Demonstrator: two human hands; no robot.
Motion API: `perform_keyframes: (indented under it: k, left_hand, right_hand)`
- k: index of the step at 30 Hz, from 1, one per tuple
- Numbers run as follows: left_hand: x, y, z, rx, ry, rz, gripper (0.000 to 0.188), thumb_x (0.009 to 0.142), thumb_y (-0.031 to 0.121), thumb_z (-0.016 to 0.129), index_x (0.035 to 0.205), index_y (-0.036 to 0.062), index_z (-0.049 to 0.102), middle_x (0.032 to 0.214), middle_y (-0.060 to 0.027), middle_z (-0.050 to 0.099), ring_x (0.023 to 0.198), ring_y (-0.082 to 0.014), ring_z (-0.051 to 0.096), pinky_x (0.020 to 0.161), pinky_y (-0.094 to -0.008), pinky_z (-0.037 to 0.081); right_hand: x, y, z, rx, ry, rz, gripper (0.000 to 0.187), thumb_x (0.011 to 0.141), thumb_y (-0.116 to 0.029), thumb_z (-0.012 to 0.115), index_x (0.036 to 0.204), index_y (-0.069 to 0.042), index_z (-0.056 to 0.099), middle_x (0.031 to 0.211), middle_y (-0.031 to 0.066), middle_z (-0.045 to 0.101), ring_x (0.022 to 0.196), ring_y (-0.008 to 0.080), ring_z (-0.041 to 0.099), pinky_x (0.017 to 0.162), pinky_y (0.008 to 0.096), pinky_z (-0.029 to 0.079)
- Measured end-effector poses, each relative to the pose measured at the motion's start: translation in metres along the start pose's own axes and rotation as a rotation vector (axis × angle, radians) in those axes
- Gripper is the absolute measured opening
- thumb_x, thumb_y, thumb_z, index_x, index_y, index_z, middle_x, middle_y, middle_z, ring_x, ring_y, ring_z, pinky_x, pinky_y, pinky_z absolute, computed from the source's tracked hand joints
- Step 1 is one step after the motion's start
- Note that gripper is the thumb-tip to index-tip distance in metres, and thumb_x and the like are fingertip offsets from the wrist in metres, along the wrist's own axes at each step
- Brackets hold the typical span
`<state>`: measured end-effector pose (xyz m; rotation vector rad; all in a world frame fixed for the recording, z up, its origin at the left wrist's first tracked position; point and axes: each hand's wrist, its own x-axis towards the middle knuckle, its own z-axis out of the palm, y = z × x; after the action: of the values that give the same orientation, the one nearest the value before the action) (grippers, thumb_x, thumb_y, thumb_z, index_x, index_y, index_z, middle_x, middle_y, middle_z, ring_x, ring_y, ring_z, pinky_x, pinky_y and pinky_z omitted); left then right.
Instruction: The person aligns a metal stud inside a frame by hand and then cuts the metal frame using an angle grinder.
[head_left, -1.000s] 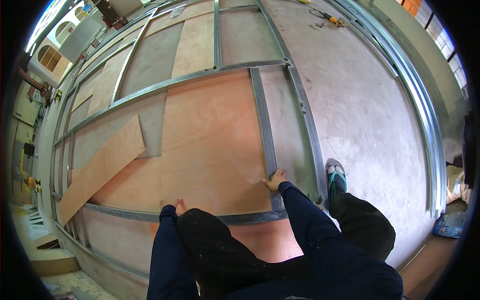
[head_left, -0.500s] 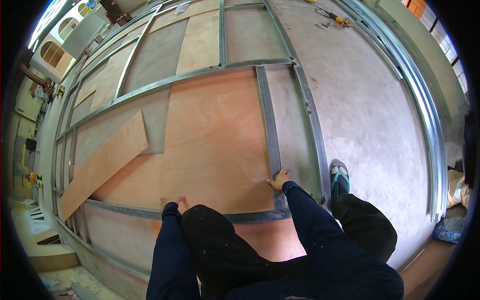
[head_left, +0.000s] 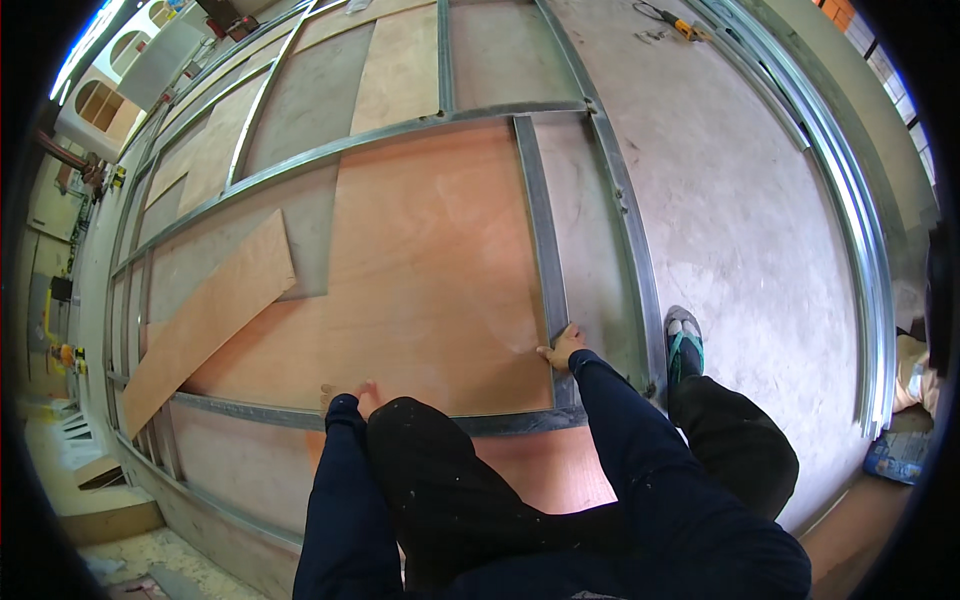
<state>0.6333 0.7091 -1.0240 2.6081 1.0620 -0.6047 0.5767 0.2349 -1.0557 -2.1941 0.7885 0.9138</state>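
Note:
A large reddish plywood sheet [head_left: 435, 260] lies within a flat metal stud frame. At its near edge, over the near rail [head_left: 250, 411], my left hand [head_left: 350, 394] is down with its fingers spread; my sleeve and knee hide part of it. My right hand [head_left: 564, 348] straddles the metal stud [head_left: 541, 230] along the sheet's right edge, thumb on the plywood side and fingers toward the far side. A narrow plywood strip [head_left: 215, 320] lies slantwise across the frame to the left.
Long metal studs [head_left: 858, 235] are stacked along the right. A yellow power tool [head_left: 685, 28] lies on the concrete floor [head_left: 745, 220] at the far right. My foot [head_left: 684, 340] stands just outside the frame's outer rail [head_left: 632, 230]. A blue bag [head_left: 895, 458] sits at the lower right.
The view has shifted slightly, so the far parts of the frame sit a little higher. Both hands stay at the same places on the frame; the plywood has not visibly moved.

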Motion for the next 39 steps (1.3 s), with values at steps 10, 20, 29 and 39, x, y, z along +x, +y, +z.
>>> perform_keyframes:
  k: [10, 20, 29, 39]
  left_hand:
    - [0.015, -0.006, 0.017, 0.017, 0.103, 0.014, 0.100, 0.055, 0.049, 0.081, 0.127, -0.0041, 0.037, 0.132, -0.0276, 0.039, 0.124, -0.0379, 0.040, 0.100, -0.0403, 0.038]
    - [0.005, -0.004, 0.019, 0.032, 0.168, 0.068, 0.106, 0.055, 0.049, 0.081, 0.130, -0.0072, 0.033, 0.134, -0.0281, 0.038, 0.126, -0.0379, 0.037, 0.103, -0.0393, 0.035]
    - [-0.005, -0.001, 0.003, 0.124, -0.100, 0.010, 0.124, 0.052, 0.049, 0.083, 0.141, -0.0011, 0.013, 0.146, -0.0205, 0.021, 0.136, -0.0319, 0.022, 0.108, -0.0454, 0.024]
    - [-0.005, -0.008, 0.015, 0.273, -0.107, 0.029, 0.130, 0.050, 0.052, 0.083, 0.144, 0.0069, 0.005, 0.151, -0.0114, 0.012, 0.138, -0.0269, 0.016, 0.107, -0.0573, 0.016]
  right_hand:
    - [0.000, 0.000, -0.004, -0.009, -0.055, -0.024, 0.114, 0.075, -0.053, 0.066, 0.135, 0.012, -0.005, 0.137, 0.0394, 0.015, 0.129, 0.0459, 0.027, 0.106, 0.0422, 0.028]
    - [0.007, 0.003, 0.005, -0.051, 0.029, -0.009, 0.104, 0.075, -0.049, 0.068, 0.135, 0.006, 0.003, 0.134, 0.0353, 0.026, 0.124, 0.0437, 0.036, 0.102, 0.0437, 0.035]
    - [0.009, 0.010, 0.006, -0.046, 0.054, -0.024, 0.108, 0.074, -0.049, 0.068, 0.137, 0.007, 0.001, 0.135, 0.0354, 0.024, 0.124, 0.0435, 0.037, 0.102, 0.0445, 0.034]
    - [0.014, 0.016, 0.001, -0.020, 0.008, -0.003, 0.112, 0.073, -0.049, 0.069, 0.137, 0.008, -0.003, 0.136, 0.0351, 0.024, 0.125, 0.0434, 0.035, 0.102, 0.0445, 0.034]
